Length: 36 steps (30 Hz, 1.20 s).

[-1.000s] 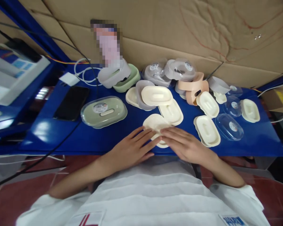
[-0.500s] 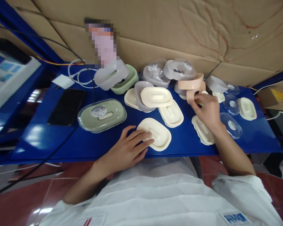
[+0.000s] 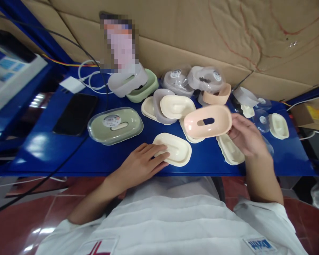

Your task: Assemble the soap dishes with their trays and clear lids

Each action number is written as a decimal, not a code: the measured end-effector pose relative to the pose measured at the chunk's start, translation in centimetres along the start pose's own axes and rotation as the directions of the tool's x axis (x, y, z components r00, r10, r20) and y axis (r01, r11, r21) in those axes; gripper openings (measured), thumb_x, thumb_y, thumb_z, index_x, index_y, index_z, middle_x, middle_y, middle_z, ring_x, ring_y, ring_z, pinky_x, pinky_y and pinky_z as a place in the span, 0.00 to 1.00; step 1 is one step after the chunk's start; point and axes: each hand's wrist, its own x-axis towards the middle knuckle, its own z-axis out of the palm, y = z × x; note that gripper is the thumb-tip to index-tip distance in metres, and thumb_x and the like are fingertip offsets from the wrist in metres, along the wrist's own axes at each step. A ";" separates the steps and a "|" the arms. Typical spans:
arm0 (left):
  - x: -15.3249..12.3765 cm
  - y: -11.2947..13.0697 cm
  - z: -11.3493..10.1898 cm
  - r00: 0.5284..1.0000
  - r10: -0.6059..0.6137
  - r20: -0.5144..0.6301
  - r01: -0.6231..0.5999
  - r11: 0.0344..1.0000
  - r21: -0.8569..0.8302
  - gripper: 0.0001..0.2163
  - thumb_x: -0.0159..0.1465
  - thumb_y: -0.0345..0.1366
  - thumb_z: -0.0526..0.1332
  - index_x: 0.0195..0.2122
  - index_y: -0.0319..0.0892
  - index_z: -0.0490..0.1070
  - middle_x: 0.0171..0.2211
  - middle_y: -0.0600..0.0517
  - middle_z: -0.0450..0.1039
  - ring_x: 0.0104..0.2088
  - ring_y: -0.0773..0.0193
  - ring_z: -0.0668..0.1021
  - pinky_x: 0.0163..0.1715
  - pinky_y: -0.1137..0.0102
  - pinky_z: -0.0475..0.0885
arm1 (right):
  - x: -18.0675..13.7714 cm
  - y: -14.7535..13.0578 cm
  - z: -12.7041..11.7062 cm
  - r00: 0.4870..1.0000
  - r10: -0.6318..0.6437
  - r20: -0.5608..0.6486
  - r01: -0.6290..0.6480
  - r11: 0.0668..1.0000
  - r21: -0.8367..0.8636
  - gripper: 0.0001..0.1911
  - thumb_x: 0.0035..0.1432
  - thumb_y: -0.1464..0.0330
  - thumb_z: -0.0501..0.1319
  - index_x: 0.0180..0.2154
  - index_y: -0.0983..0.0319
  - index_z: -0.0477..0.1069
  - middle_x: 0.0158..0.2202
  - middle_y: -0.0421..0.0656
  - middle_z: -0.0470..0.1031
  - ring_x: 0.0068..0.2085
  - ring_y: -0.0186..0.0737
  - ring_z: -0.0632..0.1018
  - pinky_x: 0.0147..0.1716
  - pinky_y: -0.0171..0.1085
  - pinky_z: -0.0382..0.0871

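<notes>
My left hand (image 3: 140,163) lies flat with fingers stretched out, its fingertips resting on the near edge of a cream oval tray (image 3: 172,149) on the blue table (image 3: 69,159). My right hand (image 3: 246,137) grips the right end of a pink oval piece (image 3: 207,122) with a slot in its middle, holding it tilted above the table. Under that hand lies another cream tray (image 3: 228,150). A second pink piece (image 3: 217,95) sits behind.
A closed green box with a clear lid (image 3: 115,125) stands left of centre, a black phone (image 3: 76,113) beyond it. Grey, green and clear box parts (image 3: 175,79) crowd the back by the cardboard wall (image 3: 228,35). More cream trays (image 3: 278,125) lie at right.
My right hand left the near cream tray, reached to the back right, picked up the pink slotted piece and brought it towards the middle. My left hand stayed on the tray.
</notes>
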 end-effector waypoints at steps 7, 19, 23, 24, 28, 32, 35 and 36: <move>0.2 -0.1 0.1 0.997 -0.068 -0.027 0.068 0.998 -0.017 0.06 0.75 0.39 0.67 0.46 0.42 0.75 0.55 0.43 0.82 0.57 0.48 0.82 0.68 0.41 0.67 | -2.7 -0.1 2.6 0.769 -0.612 0.185 0.571 0.527 -0.629 0.26 0.75 0.68 0.60 0.70 0.50 0.69 0.73 0.50 0.67 0.74 0.59 0.69 0.69 0.62 0.70; -0.2 0.2 0.0 0.998 -0.038 -0.055 0.035 0.998 -0.053 0.23 0.75 0.34 0.65 0.70 0.44 0.66 0.68 0.37 0.72 0.63 0.47 0.79 0.59 0.55 0.79 | -3.9 -0.6 4.4 0.710 -0.582 0.397 0.699 0.511 -0.500 0.36 0.71 0.75 0.66 0.75 0.50 0.63 0.64 0.46 0.81 0.62 0.51 0.82 0.62 0.52 0.78; -0.3 -0.1 0.0 0.988 -0.024 -0.154 0.022 1.000 -0.016 0.26 0.73 0.36 0.69 0.71 0.49 0.67 0.73 0.37 0.65 0.70 0.43 0.73 0.68 0.45 0.71 | -5.8 -2.5 7.4 0.598 -0.546 0.587 0.797 0.482 -0.364 0.37 0.73 0.78 0.61 0.77 0.55 0.59 0.64 0.46 0.81 0.63 0.48 0.81 0.62 0.50 0.77; -0.3 -0.1 0.0 0.989 -0.010 -0.147 0.009 1.000 -0.014 0.24 0.73 0.36 0.68 0.69 0.48 0.68 0.72 0.37 0.67 0.71 0.44 0.73 0.71 0.44 0.68 | -6.2 -2.7 8.2 0.570 -0.534 0.624 0.814 0.468 -0.344 0.36 0.74 0.78 0.60 0.77 0.57 0.58 0.64 0.47 0.80 0.64 0.47 0.80 0.63 0.49 0.76; 0.0 -0.2 0.2 0.998 0.025 -0.055 -0.028 0.998 -0.049 0.13 0.77 0.34 0.64 0.60 0.41 0.74 0.61 0.44 0.80 0.66 0.54 0.78 0.76 0.49 0.63 | -7.0 -2.1 10.5 0.561 -0.490 0.667 0.820 0.436 -0.370 0.32 0.77 0.74 0.58 0.77 0.61 0.58 0.69 0.50 0.76 0.69 0.48 0.76 0.68 0.50 0.73; 0.2 -0.3 0.2 0.999 0.029 -0.043 -0.032 0.997 -0.075 0.09 0.77 0.34 0.63 0.56 0.42 0.77 0.58 0.46 0.81 0.62 0.56 0.80 0.71 0.55 0.70 | -7.8 -1.0 11.2 0.575 -0.449 0.684 0.813 0.410 -0.414 0.31 0.77 0.74 0.57 0.77 0.62 0.59 0.70 0.49 0.74 0.70 0.48 0.75 0.70 0.52 0.71; 0.3 -0.3 0.1 0.999 0.037 -0.038 -0.040 0.994 -0.099 0.10 0.76 0.34 0.64 0.56 0.43 0.77 0.58 0.46 0.81 0.62 0.56 0.80 0.70 0.55 0.72 | -7.2 -1.1 10.4 0.539 -0.517 0.665 0.836 0.425 -0.347 0.30 0.77 0.72 0.58 0.76 0.64 0.61 0.68 0.50 0.77 0.69 0.47 0.75 0.70 0.51 0.71; 0.3 -0.3 0.1 0.999 0.037 -0.037 -0.041 0.994 -0.103 0.10 0.76 0.34 0.64 0.56 0.43 0.77 0.58 0.46 0.81 0.62 0.56 0.80 0.70 0.55 0.72 | -6.5 -1.2 9.7 0.538 -0.543 0.645 0.837 0.431 -0.337 0.29 0.77 0.72 0.57 0.75 0.63 0.62 0.66 0.50 0.78 0.69 0.47 0.76 0.70 0.50 0.71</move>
